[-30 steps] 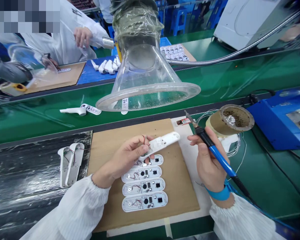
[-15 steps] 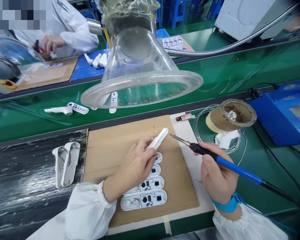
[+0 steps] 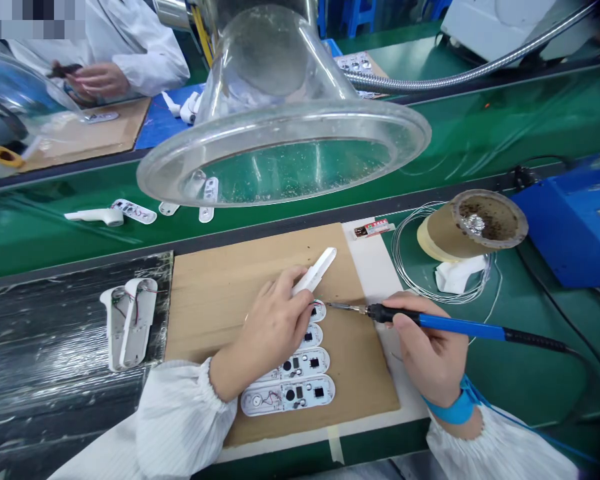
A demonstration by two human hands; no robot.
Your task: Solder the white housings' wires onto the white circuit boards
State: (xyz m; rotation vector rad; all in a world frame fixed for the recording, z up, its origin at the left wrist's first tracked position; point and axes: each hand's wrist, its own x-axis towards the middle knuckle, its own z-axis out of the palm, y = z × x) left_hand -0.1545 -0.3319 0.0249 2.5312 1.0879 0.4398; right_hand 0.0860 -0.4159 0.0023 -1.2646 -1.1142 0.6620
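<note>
The two hands are apart over a sheet of brown cardboard. The left hand, palm down, is closed on a narrow white case, which slants up and to the right over the cardboard. The right hand grips a blue and black soldering iron and wears a blue wrist strap. The iron points left, its metal tip just beside the right end of the farthest of four circuit boards; whether they touch, I cannot tell. The boards lie in a close column on the cardboard, the farther three partly hidden by the left hand

To the left, two open cases with thin wires lie side by side on a shiny black sheet. On the right, a coil of wire lies on the green surface around a tilted brown pot, near a blue box. A small red packet lies on white paper beside the cardboard. A clear plastic hood hangs above, and across the surface a co-worker's hands hold something dark
</note>
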